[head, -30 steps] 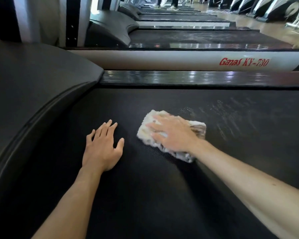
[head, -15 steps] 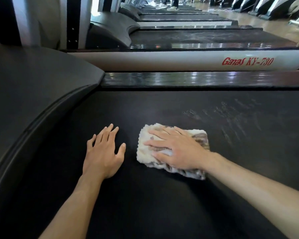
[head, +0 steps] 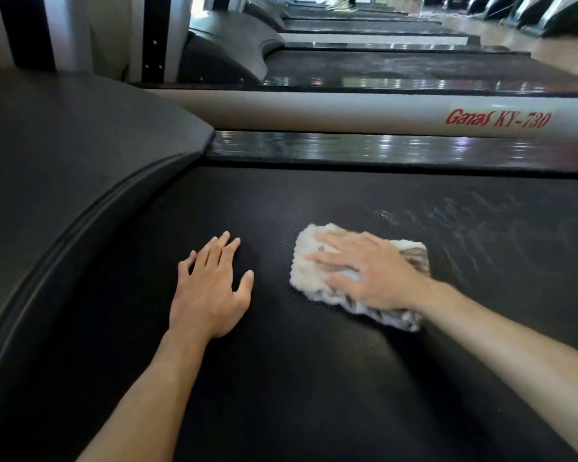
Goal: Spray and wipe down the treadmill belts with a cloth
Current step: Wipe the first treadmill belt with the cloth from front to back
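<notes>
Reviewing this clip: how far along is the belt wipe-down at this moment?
Done: spray is on, with wet streaks on the belt beyond the cloth. In hand: the right hand presses flat on the cloth, blurred as if mid-stroke, while the left hand rests flat on the belt. Left: those streaks are unwiped, and the next belt also looks streaked; no spray bottle is in view.

- Daylight from the far end of the gym glares off the glossy side rail [head: 397, 150] and the floor [head: 528, 48].
- The black treadmill belt [head: 281, 378] stays dim.
- Motion blur softens the right hand [head: 371, 275] and cloth [head: 314, 258].
- Wide-angle distortion bends edges.
</notes>
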The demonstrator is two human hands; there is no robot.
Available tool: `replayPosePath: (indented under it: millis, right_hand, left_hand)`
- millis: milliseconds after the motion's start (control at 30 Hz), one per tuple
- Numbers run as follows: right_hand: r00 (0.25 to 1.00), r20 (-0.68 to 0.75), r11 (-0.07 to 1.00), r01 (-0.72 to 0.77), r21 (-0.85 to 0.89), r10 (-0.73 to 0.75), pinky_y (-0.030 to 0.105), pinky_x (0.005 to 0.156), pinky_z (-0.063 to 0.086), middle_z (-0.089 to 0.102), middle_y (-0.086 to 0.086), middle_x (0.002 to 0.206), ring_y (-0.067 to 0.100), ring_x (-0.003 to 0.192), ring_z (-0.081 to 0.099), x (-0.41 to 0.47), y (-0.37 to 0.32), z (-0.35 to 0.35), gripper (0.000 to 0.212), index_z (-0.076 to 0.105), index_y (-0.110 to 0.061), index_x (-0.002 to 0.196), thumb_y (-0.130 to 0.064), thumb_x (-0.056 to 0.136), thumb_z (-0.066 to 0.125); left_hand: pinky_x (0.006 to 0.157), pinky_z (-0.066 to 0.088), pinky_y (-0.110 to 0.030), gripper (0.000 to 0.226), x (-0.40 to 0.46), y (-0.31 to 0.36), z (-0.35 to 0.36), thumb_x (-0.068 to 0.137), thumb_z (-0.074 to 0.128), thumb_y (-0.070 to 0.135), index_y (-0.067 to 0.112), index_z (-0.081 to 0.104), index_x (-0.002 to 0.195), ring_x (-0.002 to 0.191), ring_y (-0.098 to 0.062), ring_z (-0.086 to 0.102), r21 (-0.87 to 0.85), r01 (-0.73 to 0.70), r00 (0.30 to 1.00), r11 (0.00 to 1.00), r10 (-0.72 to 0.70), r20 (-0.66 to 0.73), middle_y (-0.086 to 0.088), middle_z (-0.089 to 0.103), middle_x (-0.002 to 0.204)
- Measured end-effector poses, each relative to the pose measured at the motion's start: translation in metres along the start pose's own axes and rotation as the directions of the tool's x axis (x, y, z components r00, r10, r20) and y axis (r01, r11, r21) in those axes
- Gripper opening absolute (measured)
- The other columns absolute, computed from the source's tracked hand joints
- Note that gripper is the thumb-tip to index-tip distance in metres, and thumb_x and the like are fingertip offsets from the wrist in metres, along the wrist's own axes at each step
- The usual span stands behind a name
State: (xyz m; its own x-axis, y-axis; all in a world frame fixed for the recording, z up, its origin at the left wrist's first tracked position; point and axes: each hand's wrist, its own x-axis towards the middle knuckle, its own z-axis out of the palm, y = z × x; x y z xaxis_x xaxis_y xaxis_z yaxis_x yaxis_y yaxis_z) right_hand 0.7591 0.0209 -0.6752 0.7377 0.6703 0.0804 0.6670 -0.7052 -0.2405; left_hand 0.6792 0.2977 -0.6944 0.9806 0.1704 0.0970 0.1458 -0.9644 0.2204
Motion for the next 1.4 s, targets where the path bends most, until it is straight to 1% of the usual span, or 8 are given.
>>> replayPosePath:
  millis: [133,333,433,600,800,1033,1233,1400]
  right_hand:
    - [0.959,-0.023,0.957,-0.284,-0.061,0.283,0.052,0.120,0.022,0.026,-0.011,0.168,0.018,0.154,0.024,0.065,0.032,-0.006,0.064,0.044,-0.048,0.149,-0.071,0.093,0.024]
    - [0.999,0.033,1.000,-0.002,-0.006,0.003,0.041,0.125,0.010,0.022,-0.024,0.166,0.005,0.156,0.010,0.035,-0.017,0.009,0.045,0.044,-0.056,0.145,-0.062,0.101,0.036]
    - [0.995,0.019,0.995,-0.101,-0.017,0.102,0.043,0.127,0.014,0.021,-0.026,0.166,0.003,0.156,0.010,0.022,0.013,0.000,0.057,0.044,-0.056,0.146,-0.071,0.094,0.023]
    - [0.942,-0.063,0.939,-0.335,-0.080,0.331,0.055,0.122,0.021,0.024,-0.013,0.168,0.020,0.154,0.024,0.097,0.039,0.003,0.048,0.042,-0.052,0.148,-0.061,0.102,0.032]
    - [0.998,0.008,0.998,-0.059,-0.036,0.059,0.041,0.123,0.016,0.025,-0.020,0.166,0.008,0.154,0.019,0.061,0.011,0.004,0.049,0.047,-0.053,0.145,-0.061,0.099,0.034]
    - [0.901,-0.059,0.899,-0.433,-0.062,0.430,0.059,0.113,0.031,0.036,-0.011,0.158,0.023,0.147,0.035,0.133,0.066,-0.002,0.058,0.046,-0.048,0.141,-0.068,0.092,0.022]
    - [0.994,-0.008,0.993,-0.106,-0.057,0.106,0.049,0.121,0.024,0.030,-0.017,0.164,0.016,0.150,0.029,0.112,0.011,0.012,0.062,0.046,-0.052,0.144,-0.067,0.089,0.022]
    - [0.943,-0.094,0.940,-0.328,-0.096,0.320,0.053,0.117,0.031,0.030,-0.015,0.164,0.018,0.151,0.030,0.126,0.059,0.004,0.053,0.047,-0.047,0.145,-0.063,0.098,0.029]
  left_hand:
    - [0.127,0.006,-0.042,0.066,0.000,0.000,-0.001,0.101,0.033,0.052,0.028,0.017,0.160,0.156,-0.008,0.001,-0.021,-0.015,1.000,1.000,0.015,-0.015,0.010,0.007,0.169]
    - [0.125,0.012,-0.042,0.066,0.005,0.001,-0.005,0.101,0.035,0.054,0.029,0.017,0.159,0.154,-0.012,0.007,0.017,-0.030,0.999,0.999,0.029,0.034,0.009,0.010,0.168]
    - [0.120,0.022,-0.039,0.066,0.024,-0.009,-0.017,0.095,0.046,0.060,0.029,0.028,0.150,0.143,-0.018,0.027,0.003,-0.109,0.991,0.994,0.109,0.072,0.007,0.025,0.153]
    - [0.128,-0.001,-0.039,0.090,0.037,-0.021,-0.010,0.088,0.021,0.076,0.028,0.001,0.162,0.156,-0.010,-0.005,0.066,-0.107,0.988,0.992,0.099,0.115,0.007,-0.005,0.169]
    - [0.127,-0.001,-0.038,0.101,0.040,-0.025,-0.008,0.076,0.001,0.084,0.030,-0.001,0.162,0.154,-0.006,-0.011,0.056,-0.103,0.990,0.993,0.097,0.101,0.010,-0.011,0.169]
    - [0.128,0.002,-0.040,0.103,0.042,-0.024,-0.006,0.073,-0.001,0.084,0.031,-0.003,0.161,0.154,-0.007,-0.012,0.065,-0.099,0.990,0.993,0.091,0.112,0.010,-0.012,0.169]
    - [0.127,0.001,-0.039,0.101,0.041,-0.025,-0.005,0.076,0.002,0.083,0.031,0.001,0.162,0.154,-0.006,-0.010,0.040,-0.101,0.991,0.994,0.097,0.092,0.011,-0.010,0.169]
    - [0.127,0.000,-0.040,0.102,0.040,-0.025,-0.003,0.075,-0.001,0.083,0.030,-0.002,0.162,0.154,-0.007,-0.012,0.059,-0.104,0.990,0.993,0.098,0.098,0.011,-0.012,0.168]
